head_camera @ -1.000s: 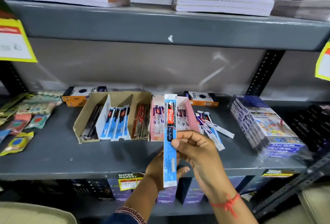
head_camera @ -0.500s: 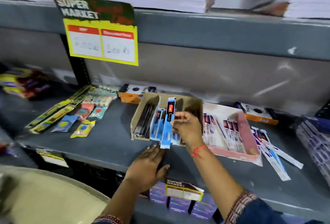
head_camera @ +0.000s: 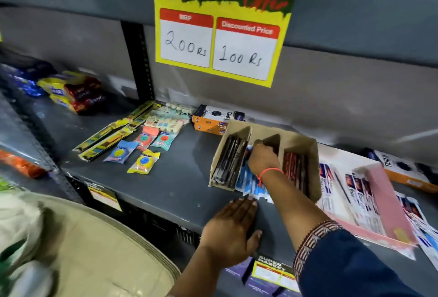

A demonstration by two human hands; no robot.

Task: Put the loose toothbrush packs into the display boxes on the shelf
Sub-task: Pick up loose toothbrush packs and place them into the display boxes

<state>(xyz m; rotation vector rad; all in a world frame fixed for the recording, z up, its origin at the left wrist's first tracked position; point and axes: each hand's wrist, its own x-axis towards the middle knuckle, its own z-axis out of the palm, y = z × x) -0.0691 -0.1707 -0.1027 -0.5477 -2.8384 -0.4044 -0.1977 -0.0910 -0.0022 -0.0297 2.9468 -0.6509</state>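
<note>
From the head camera we see the right hand [head_camera: 263, 160] curled inside the middle compartment of the brown display box [head_camera: 305, 154], apparently pressing the blue packs [head_camera: 248, 183] down so they seat; whether it grips one we cannot tell. The left hand [head_camera: 233, 228] lies flat and open on the shelf [head_camera: 170, 183], holding nothing, likely for support. Half a second earlier the right hand held one blue pack upright above that box; now it is lowered among the others.
</note>
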